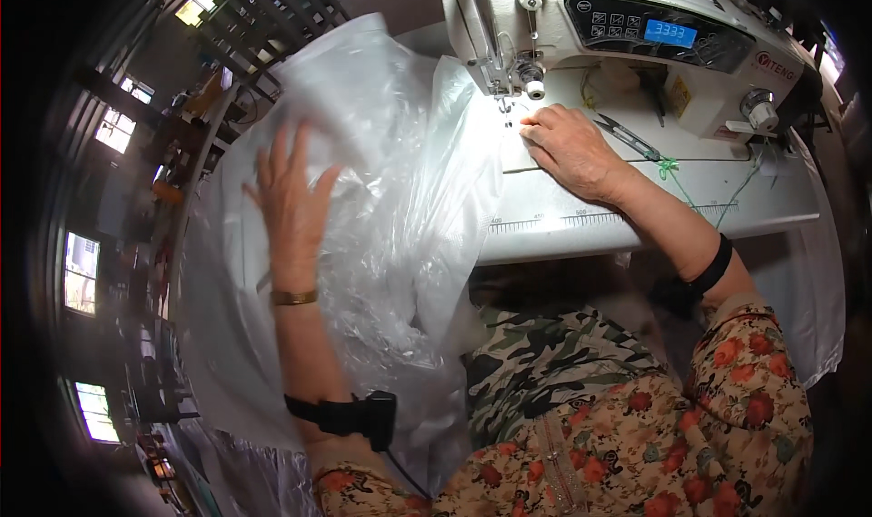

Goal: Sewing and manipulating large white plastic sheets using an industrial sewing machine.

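A large sheet of translucent white plastic [372,181] covers the left side of the table and hangs down past its front edge, wrinkled and shiny. My left hand [295,185] lies on it with the fingers spread. The plastic's right edge reaches the lit needle and presser foot [507,113] of a white sewing machine [545,49]. Just right of the needle, my right hand [572,149] rests on the machine bed, its fingers bent and closed together. Whatever its fingertips may hold is too small to make out.
Thread snips [629,140] with green thread [669,165] tied on lie right of my right hand. A ruler scale [581,217] runs along the table's front. More plastic [822,281] hangs at the far right. Slatted wooden bars [263,26] stand at the back left.
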Action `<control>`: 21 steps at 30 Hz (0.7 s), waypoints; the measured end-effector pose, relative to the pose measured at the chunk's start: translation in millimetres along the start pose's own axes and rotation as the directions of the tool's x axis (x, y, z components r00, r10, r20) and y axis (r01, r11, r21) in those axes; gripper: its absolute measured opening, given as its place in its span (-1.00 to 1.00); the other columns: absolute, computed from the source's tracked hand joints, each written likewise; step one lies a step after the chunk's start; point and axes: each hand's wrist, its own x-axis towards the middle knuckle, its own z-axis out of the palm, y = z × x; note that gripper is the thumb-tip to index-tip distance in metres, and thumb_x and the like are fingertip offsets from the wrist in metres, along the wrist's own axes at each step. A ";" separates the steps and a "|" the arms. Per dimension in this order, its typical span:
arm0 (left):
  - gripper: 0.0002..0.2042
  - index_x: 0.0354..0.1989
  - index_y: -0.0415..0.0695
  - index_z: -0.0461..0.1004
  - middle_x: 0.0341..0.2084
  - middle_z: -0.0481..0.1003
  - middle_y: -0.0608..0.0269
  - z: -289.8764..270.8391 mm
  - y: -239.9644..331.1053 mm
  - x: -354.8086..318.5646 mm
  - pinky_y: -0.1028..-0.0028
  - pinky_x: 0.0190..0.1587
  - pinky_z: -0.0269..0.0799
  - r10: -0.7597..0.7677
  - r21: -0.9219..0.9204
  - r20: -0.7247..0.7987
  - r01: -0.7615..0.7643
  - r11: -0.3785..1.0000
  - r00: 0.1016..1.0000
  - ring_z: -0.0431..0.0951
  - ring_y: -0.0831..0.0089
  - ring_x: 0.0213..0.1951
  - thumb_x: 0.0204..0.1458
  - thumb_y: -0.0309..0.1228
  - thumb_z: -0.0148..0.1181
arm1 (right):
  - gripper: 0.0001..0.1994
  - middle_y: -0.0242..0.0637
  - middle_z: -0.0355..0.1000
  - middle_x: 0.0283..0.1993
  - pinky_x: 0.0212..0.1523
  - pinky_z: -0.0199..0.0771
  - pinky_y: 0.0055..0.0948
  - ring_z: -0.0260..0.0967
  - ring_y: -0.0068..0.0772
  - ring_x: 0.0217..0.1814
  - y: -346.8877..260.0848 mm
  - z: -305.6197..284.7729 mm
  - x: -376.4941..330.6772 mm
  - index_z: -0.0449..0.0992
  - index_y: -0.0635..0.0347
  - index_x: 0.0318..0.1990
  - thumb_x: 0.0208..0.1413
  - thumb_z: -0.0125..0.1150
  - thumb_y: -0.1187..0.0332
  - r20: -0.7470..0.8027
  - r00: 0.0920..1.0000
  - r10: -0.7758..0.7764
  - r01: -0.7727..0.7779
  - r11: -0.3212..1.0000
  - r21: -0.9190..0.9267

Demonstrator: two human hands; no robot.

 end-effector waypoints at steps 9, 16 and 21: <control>-0.47 0.20 0.12 0.40 0.26 0.30 0.24 59.7 -166.8 -122.0 -0.44 0.23 -0.06 -0.510 0.248 0.373 0.446 0.860 0.775 0.25 0.13 0.29 0.12 0.11 0.06 | -0.79 -0.25 0.46 0.00 0.10 0.29 -0.22 0.33 -0.23 0.09 6.6 -6.1 -22.1 0.55 0.22 -0.13 0.17 0.12 0.32 -0.068 0.995 -0.073 0.074 0.997 0.016; -0.45 0.08 -0.18 0.47 0.02 0.49 -0.03 38.2 -260.2 -194.0 0.17 0.15 0.35 -0.200 0.225 0.648 0.067 0.972 0.735 0.49 0.09 0.05 0.04 -0.01 0.20 | -0.87 -0.24 0.54 -0.25 -0.19 0.50 -0.26 0.48 -0.20 -0.22 -49.7 -4.9 -73.3 0.54 0.18 -0.28 0.09 0.28 0.33 -0.125 0.927 -0.354 0.375 0.859 0.350; -0.72 -0.14 -0.20 0.60 -0.31 0.60 -0.07 -97.3 -80.9 -126.7 0.30 -0.16 0.48 -0.076 -0.061 0.755 0.185 0.981 0.652 0.61 0.05 -0.24 0.06 -0.29 0.25 | -0.62 -0.12 0.51 -0.08 0.01 0.45 -0.23 0.42 -0.05 -0.04 -121.5 36.3 -125.3 0.51 0.29 -0.10 0.11 0.29 0.15 -0.013 0.997 -0.071 0.061 0.728 0.683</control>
